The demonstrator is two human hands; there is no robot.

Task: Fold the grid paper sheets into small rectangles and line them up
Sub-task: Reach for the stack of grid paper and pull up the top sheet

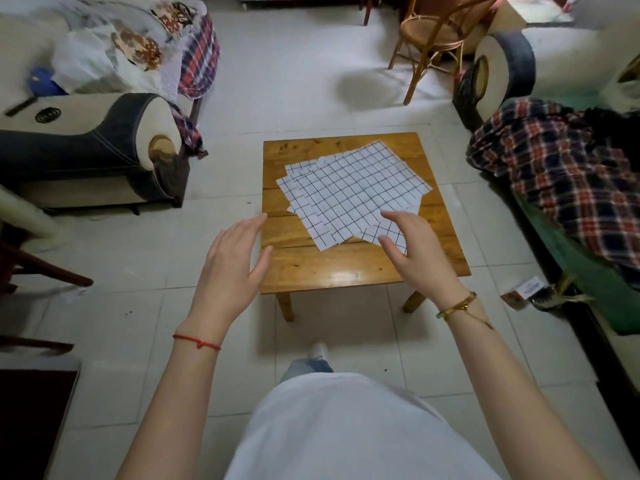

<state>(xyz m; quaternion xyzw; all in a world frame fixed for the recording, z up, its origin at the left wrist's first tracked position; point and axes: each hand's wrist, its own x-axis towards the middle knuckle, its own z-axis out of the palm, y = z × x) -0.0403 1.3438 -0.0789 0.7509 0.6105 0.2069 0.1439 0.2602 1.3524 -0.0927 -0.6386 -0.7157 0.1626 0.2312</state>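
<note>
Several white grid paper sheets (349, 188) lie flat and unfolded in a loose, overlapping pile on a small wooden table (346, 271). My left hand (232, 268) hovers open by the table's front left corner, left of the pile, holding nothing. My right hand (415, 251) is open with fingers spread above the pile's near right corner. Whether it touches the paper is unclear. A red string circles my left wrist and a gold bracelet my right.
A sofa arm (104, 150) stands at the left and a rattan chair (436, 39) at the back. At the right a plaid blanket (561, 174) covers a couch. A small box (523, 292) lies on the tiled floor right of the table.
</note>
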